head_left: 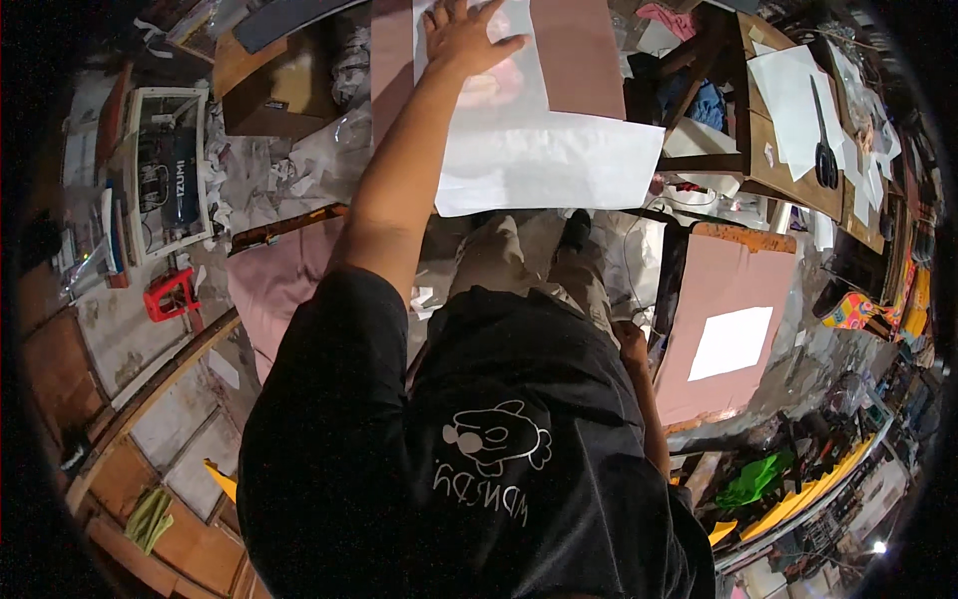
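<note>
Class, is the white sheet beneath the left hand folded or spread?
Spread: the white sheet lies open beneath the left hand, its broad lower part reaching past the pink surface; its far end leaves view.

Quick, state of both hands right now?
Left hand: open, fingers spread on the white sheet, not gripping it.
Right hand: low beside the trousers; whether it's closed or holding anything can't be told.

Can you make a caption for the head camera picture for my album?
Left grip spread open on a white sheet over a pinkish surface, black-handled scissors lying to the right.
</note>
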A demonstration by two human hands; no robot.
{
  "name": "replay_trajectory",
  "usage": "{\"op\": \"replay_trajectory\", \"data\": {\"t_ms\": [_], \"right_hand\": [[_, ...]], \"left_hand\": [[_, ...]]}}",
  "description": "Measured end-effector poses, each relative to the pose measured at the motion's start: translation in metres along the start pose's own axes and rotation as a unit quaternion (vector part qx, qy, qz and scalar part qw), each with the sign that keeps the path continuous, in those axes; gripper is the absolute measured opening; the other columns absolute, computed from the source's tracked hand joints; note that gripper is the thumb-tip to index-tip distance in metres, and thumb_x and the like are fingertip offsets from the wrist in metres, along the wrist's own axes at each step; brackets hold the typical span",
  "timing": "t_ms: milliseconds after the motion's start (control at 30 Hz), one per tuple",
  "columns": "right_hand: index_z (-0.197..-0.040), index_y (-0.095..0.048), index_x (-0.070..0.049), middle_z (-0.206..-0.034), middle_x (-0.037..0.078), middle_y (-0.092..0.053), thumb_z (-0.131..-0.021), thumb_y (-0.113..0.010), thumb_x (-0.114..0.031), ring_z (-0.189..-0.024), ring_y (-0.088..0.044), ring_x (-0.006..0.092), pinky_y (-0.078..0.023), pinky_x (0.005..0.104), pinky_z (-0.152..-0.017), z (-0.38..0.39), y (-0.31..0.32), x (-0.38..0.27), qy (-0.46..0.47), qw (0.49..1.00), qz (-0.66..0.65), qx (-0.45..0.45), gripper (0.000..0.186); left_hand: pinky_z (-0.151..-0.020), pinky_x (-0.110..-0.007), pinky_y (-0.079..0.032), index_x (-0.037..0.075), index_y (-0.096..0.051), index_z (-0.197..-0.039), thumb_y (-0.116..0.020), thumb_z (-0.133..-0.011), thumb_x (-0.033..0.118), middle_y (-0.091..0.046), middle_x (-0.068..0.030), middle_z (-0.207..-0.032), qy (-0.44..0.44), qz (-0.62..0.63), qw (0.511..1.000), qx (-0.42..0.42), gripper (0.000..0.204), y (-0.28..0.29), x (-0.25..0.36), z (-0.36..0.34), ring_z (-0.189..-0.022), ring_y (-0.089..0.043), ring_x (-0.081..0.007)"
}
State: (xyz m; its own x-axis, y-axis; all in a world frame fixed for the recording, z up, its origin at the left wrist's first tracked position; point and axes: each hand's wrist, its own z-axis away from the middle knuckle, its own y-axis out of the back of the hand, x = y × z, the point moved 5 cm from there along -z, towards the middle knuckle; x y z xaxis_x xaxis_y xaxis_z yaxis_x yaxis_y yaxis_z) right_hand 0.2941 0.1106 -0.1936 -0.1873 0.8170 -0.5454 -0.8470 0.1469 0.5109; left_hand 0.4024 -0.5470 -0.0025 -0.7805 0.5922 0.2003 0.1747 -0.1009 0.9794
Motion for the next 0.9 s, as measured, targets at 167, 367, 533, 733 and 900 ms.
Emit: {"op": "replay_trajectory", "data": {"t_ms": [167,367,533,733,900], "right_hand": [[-0.109,-0.072,-0.001,-0.099,0.014,-0.074,-0.09,-0.07,-0.028,-0.094,-0.069,0.0254,-0.051,0.0381,-0.084,0.011,0.0,-0.003,-0.016,0.999,-0.027,0.007,0.033],[-0.109,-0.071,0.0,-0.103,0.016,-0.073,-0.092,-0.068,-0.028,-0.095,-0.068,0.0235,-0.05,0.0378,-0.084,0.009,0.002,-0.001,-0.006,0.999,-0.047,-0.018,0.034],[-0.107,-0.071,0.001,-0.1,0.015,-0.073,-0.09,-0.068,-0.026,-0.095,-0.068,0.0236,-0.051,0.0365,-0.084,0.015,0.011,0.003,-0.017,0.999,-0.041,-0.021,0.032],[-0.106,-0.07,-0.001,-0.095,0.013,-0.072,-0.087,-0.07,-0.022,-0.092,-0.067,0.0223,-0.051,0.0362,-0.082,0.01,0.006,0.01,-0.031,0.997,-0.066,-0.019,0.027],[-0.097,-0.069,-0.003,-0.091,0.019,-0.071,-0.088,-0.066,-0.019,-0.083,-0.07,0.0354,-0.053,0.0405,-0.073,-0.002,0.011,-0.008,0.04,0.989,0.136,0.04,0.018]], "left_hand": [[-0.119,-0.064,-0.008,0.03,-0.033,-0.156,-0.058,-0.077,0.081,-0.016,-0.0263,-0.163,0.0,-0.049,0.999,-0.019,0.097,0.001,-0.005,-0.016,-0.147,-0.013,-0.0536],[-0.116,-0.071,-0.002,0.034,-0.03,-0.157,-0.055,-0.074,0.087,-0.016,-0.0283,-0.162,-0.001,-0.058,0.998,-0.025,0.101,0.002,-0.007,-0.021,-0.147,-0.009,-0.0552],[-0.115,-0.072,0.003,0.032,-0.029,-0.157,-0.049,-0.074,0.09,-0.014,-0.0293,-0.162,0.021,-0.053,0.995,-0.081,0.104,0.008,0.002,-0.021,-0.149,-0.006,-0.0525],[-0.115,-0.072,0.003,0.03,-0.03,-0.157,-0.049,-0.074,0.089,-0.011,-0.0304,-0.162,0.017,-0.06,0.997,-0.049,0.104,0.012,0.007,-0.019,-0.15,-0.003,-0.0502],[-0.115,-0.071,0.004,0.03,-0.028,-0.158,-0.049,-0.074,0.09,-0.01,-0.0299,-0.163,0.024,-0.055,0.996,-0.061,0.105,0.012,0.005,-0.015,-0.15,-0.003,-0.0491]]}}
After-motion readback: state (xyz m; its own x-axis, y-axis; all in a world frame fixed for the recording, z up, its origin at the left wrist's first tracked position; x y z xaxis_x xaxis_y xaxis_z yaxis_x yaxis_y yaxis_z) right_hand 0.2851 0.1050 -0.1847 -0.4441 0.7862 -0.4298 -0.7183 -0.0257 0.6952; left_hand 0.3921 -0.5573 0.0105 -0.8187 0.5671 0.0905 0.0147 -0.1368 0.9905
